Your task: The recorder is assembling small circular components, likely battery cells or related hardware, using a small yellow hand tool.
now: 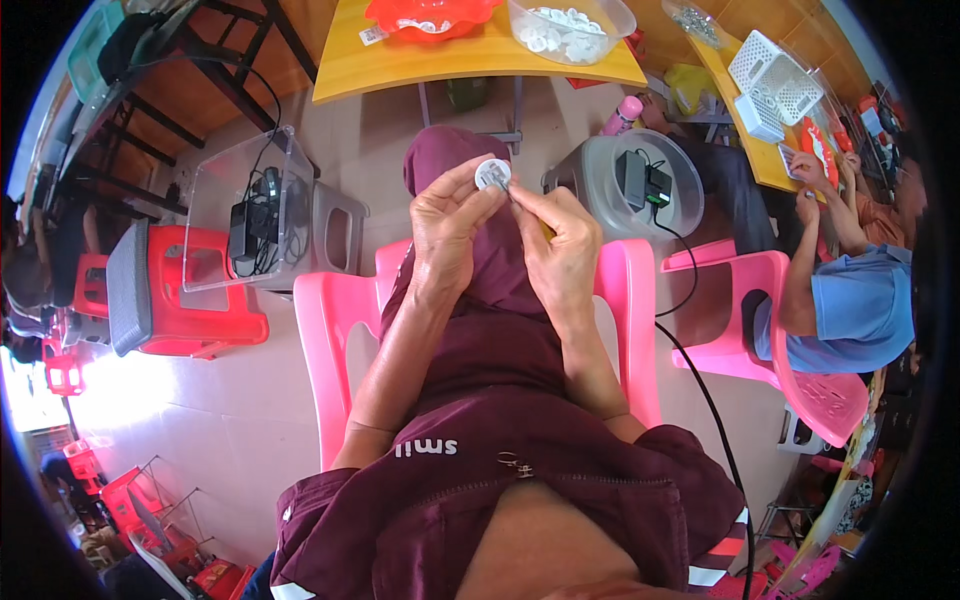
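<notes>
Above my lap, my left hand (447, 218) pinches a small round white disc (492, 174) between thumb and fingers. Grey marks show on the disc's face, too small to make out. My right hand (562, 242) is closed round a slim tool with a yellow handle (547, 230), mostly hidden by the fingers. Its thumb and fingertips come up to the disc's lower right edge, where the tool's tip seems to meet it. Beyond my hands, a clear plastic bowl (625, 22) of white pieces (570, 32) stands on a yellow table (480, 72), beside a red scalloped dish (385, 12).
Clear bins holding black devices and cables stand on both sides, the left bin (200, 215) and the right bin (690, 165). A black cable (712, 400) runs down at my right. Nearby are a red stool (225, 315), a pink bottle (624, 112) and a person in a blue shirt (860, 300).
</notes>
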`<action>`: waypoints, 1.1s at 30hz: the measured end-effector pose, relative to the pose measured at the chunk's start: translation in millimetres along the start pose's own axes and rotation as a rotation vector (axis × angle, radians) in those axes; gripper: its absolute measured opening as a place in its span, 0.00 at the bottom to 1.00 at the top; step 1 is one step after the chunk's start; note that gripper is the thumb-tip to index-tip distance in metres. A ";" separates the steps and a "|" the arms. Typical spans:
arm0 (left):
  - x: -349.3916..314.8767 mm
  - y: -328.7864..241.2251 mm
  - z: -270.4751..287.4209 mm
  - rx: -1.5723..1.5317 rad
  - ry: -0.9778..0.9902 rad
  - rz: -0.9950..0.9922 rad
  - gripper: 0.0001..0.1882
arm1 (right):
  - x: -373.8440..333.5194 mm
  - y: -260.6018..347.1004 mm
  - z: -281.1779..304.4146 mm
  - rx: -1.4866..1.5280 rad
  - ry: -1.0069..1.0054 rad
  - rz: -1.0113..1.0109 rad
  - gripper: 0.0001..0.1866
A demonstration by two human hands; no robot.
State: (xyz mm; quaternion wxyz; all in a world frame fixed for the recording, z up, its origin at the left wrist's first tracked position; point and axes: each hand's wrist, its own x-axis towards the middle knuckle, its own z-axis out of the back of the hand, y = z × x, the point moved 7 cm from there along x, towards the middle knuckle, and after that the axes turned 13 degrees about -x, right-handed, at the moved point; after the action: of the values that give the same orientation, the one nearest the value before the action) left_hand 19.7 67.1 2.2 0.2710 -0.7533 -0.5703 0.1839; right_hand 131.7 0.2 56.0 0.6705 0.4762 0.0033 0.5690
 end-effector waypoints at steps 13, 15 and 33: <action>-0.2 -0.6 0.3 -0.020 -0.083 -0.063 0.13 | -1.3 -2.2 -4.7 0.130 0.012 -0.057 0.11; -0.4 0.1 1.5 -0.010 -0.096 -0.070 0.13 | -2.2 -3.6 -5.9 0.141 0.012 -0.066 0.11; -4.8 -2.0 -9.8 0.111 -0.026 -0.181 0.11 | -4.8 1.1 2.8 0.155 -0.047 -0.050 0.08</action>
State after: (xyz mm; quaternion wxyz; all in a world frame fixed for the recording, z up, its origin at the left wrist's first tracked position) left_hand 22.6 61.0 11.1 0.3204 -0.6801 -0.6283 0.1999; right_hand 130.7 -5.3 55.7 0.6454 0.5398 0.0433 0.5387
